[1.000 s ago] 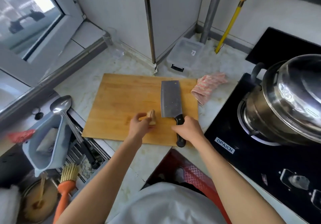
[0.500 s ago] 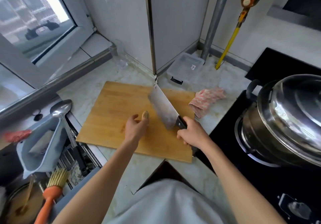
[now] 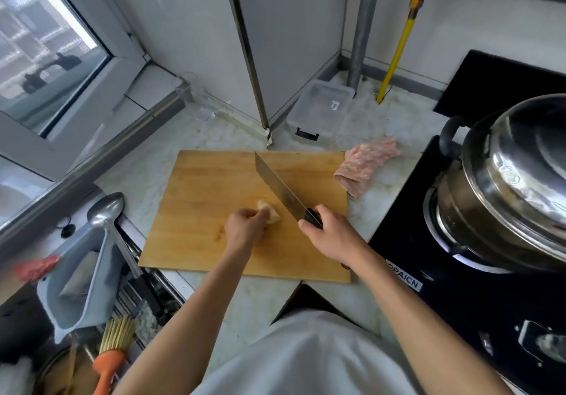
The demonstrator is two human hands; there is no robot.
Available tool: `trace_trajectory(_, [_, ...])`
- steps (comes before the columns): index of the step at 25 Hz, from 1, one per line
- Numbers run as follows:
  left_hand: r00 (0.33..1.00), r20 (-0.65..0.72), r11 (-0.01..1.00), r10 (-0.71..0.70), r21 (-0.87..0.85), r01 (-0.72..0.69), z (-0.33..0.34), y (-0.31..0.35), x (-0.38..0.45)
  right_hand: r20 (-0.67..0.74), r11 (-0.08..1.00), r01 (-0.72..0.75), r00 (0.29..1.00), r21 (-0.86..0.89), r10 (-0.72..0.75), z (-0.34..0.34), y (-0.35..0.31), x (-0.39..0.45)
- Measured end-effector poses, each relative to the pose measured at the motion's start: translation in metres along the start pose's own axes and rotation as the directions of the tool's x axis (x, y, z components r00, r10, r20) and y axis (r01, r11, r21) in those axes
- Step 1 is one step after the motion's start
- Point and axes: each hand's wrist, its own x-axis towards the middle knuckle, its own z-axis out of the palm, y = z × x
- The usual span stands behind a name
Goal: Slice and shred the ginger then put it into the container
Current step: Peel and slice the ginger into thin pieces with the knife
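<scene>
On the wooden cutting board (image 3: 196,198), ginger (image 3: 269,214) pinned under left hand (image 3: 245,229), cleaver (image 3: 280,187) gripped in right hand (image 3: 332,235) just beside: fingertips best tucked, thin even slices, container (image 3: 321,108) beyond both hands.

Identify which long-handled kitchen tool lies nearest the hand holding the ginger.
The metal ladle, resting left of the board over the sink rack. The orange brush sits lower, nearer the camera, farther from the left hand.

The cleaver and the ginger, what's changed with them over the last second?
The cleaver, lying flat on the cutting board a second ago, has been lifted by the right hand and turned on edge beside the ginger. The left hand has laid the ginger down and still holds it. The plastic container stayed put.
</scene>
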Motion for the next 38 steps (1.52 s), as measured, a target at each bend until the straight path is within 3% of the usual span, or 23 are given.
trace_trajectory(5, [1.000,0.006,0.993,-0.031,-0.110,0.031,0.012,0.000,-0.006,0.053,0.999,0.035,0.998,-0.037,-0.033,0.004,-0.002,-0.002])
trace_trajectory(8, [0.999,-0.045,1.000,0.015,-0.022,-0.016,0.013,0.001,-0.009,0.061,0.996,0.060,0.997,-0.067,-0.056,0.007,-0.005,-0.003])
trace_trajectory(13, [0.924,-0.091,0.920,0.372,0.166,-0.355,0.013,-0.008,-0.023,0.054,0.995,0.085,0.995,-0.058,-0.082,0.001,-0.005,-0.010])
trace_trajectory(15, [0.894,-0.082,0.891,0.441,0.166,-0.424,0.017,-0.016,-0.024,0.054,0.994,0.099,0.994,-0.047,-0.096,-0.001,-0.006,-0.017])
trace_trajectory(19, [0.878,-0.053,0.870,0.475,0.176,-0.460,0.020,-0.025,-0.026,0.064,0.993,0.106,0.993,-0.045,-0.103,-0.005,-0.009,-0.024])
trace_trajectory(26, [0.800,0.055,0.676,0.597,0.503,-0.539,0.005,-0.026,-0.021,0.077,0.997,0.073,0.995,-0.039,-0.070,0.000,-0.018,-0.028])
trace_trajectory(38, [0.756,0.055,0.605,0.652,0.563,-0.563,0.012,-0.021,-0.017,0.079,0.981,0.059,0.996,-0.186,-0.045,-0.001,-0.025,-0.039])
